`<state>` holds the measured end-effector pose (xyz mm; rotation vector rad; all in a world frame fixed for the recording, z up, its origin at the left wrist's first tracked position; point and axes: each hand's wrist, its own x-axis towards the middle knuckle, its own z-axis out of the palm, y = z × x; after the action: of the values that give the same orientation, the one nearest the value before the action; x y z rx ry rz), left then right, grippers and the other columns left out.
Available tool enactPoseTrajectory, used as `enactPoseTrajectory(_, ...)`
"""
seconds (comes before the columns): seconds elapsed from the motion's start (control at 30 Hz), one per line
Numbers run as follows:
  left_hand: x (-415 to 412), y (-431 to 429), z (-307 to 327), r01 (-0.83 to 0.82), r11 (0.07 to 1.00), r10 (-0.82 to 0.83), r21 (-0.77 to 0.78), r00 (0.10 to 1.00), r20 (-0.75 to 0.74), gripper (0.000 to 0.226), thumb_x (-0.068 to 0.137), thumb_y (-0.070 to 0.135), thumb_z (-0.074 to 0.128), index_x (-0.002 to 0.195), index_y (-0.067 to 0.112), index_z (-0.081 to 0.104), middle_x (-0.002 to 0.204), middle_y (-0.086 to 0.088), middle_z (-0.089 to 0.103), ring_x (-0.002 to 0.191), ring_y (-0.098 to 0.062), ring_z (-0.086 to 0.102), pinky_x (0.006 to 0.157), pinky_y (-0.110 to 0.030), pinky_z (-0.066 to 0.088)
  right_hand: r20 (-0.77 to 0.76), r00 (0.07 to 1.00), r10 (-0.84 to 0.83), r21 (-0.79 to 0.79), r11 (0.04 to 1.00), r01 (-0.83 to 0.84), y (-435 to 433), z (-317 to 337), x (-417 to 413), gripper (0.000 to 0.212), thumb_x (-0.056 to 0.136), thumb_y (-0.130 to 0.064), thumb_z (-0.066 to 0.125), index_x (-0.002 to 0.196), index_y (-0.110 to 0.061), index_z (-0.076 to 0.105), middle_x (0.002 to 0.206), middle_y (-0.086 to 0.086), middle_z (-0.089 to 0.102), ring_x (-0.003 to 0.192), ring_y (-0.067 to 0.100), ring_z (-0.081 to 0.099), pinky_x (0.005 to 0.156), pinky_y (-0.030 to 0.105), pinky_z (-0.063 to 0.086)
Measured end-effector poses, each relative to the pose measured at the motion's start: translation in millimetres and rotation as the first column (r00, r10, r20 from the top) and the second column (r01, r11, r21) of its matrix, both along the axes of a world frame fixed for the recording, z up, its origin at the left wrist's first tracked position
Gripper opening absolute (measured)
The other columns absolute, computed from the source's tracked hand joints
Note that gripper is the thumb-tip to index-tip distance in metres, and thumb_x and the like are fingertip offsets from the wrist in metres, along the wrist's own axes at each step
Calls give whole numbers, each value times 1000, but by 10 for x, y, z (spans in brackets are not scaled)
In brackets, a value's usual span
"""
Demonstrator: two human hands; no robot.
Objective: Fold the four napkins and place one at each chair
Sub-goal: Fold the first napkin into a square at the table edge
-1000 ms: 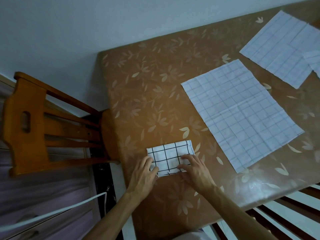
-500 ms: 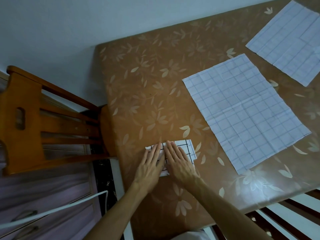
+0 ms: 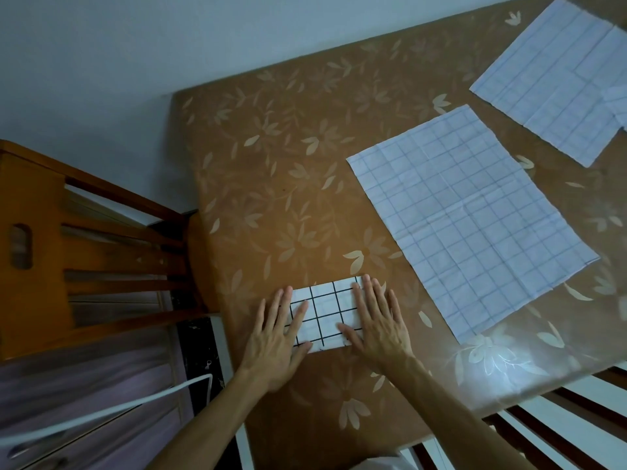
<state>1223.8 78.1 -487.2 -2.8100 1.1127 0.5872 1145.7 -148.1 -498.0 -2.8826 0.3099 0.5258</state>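
Note:
A small folded napkin (image 3: 327,312), white with a black grid, lies near the table's left edge beside a wooden chair (image 3: 84,252). My left hand (image 3: 276,337) presses flat on its left end, fingers straight. My right hand (image 3: 378,322) presses flat on its right end, fingers spread. An unfolded napkin (image 3: 468,215) with a faint grid lies flat to the right. A second unfolded napkin (image 3: 556,79) lies at the far right, with the corner of another (image 3: 615,101) overlapping it at the frame edge.
The brown table (image 3: 278,157) has a floral cover and stands against a pale wall. A second chair's dark slats (image 3: 559,418) show at the lower right, by the near table edge. A white cable (image 3: 101,412) loops at the lower left.
Both hands slid apart across the folded napkin, from side by side at its middle to its two ends, smoothing it flat. More of its grid now shows between them.

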Motion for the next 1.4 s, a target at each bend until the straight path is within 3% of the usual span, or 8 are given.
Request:
enactPoseTrajectory(0.13,103,-239,115,-87,986,100,-144,991,86,41,93,39,61,126,15,60,134,-19,52,122,-36,53,102,-47,45,42,998,-46,32,999,44,45,39,54,76,98,-61,21,152,-8,29,160,14,21,148,30,21,123,40,9)
enactPoseTrajectory(0.27,350,-542,257,-192,976,194,-106,981,13,49,88,46,66,127,20,53,109,-4,55,98,-22,51,89,-35,46,106,990,-93,111,990,81,10,91,71,71,97,-47,48,153,-9,26,161,11,22,148,28,21,116,36,12)
enactPoseTrajectory(0.43,530,-798,337,-169,977,128,-129,951,-280,35,93,39,63,120,19,54,108,-1,60,99,-22,58,75,-31,47,100,992,-83,195,979,62,-34,175,88,77,95,-40,57,155,-12,18,163,7,13,151,25,10,121,41,16)
enactPoseTrajectory(0.57,618,-813,384,-417,900,251,-130,737,-628,19,94,30,62,100,12,60,89,-2,63,81,-22,63,70,-37,49,117,967,-228,356,918,174,-73,249,55,84,91,-47,60,155,-15,16,162,4,17,150,22,15,120,36,14)
enactPoseTrajectory(0.73,731,-666,567,-821,555,277,-137,337,-900,23,93,25,66,115,20,64,106,-1,74,93,-17,73,82,-39,60,-109,777,-620,758,454,468,-133,490,216,88,78,-53,73,147,-31,22,134,-9,52,122,10,54,98,37,52)
enactPoseTrajectory(0.87,756,-573,642,-916,392,237,-88,193,-952,29,92,19,68,120,22,64,114,1,73,104,-18,70,90,-40,58,-382,726,-572,864,57,500,-187,632,410,86,77,-44,80,146,-29,32,118,-4,70,104,15,70,90,43,57)
enactPoseTrajectory(1.1,829,-402,722,-922,386,307,-42,171,-936,27,94,19,63,120,28,64,109,5,74,95,-17,72,79,-38,60,-265,801,-536,921,106,376,-164,776,615,22,90,-2,65,110,-8,72,95,-1,77,88,15,73,73,28,60)
enactPoseTrajectory(1.4,854,-302,737,-937,346,236,-44,132,-963,40,97,15,40,69,10,69,82,-8,64,78,-20,59,66,-27,49,-193,819,-540,882,270,386,-177,743,669,47,88,9,42,72,-17,77,79,13,72,68,23,58,64,33,46)
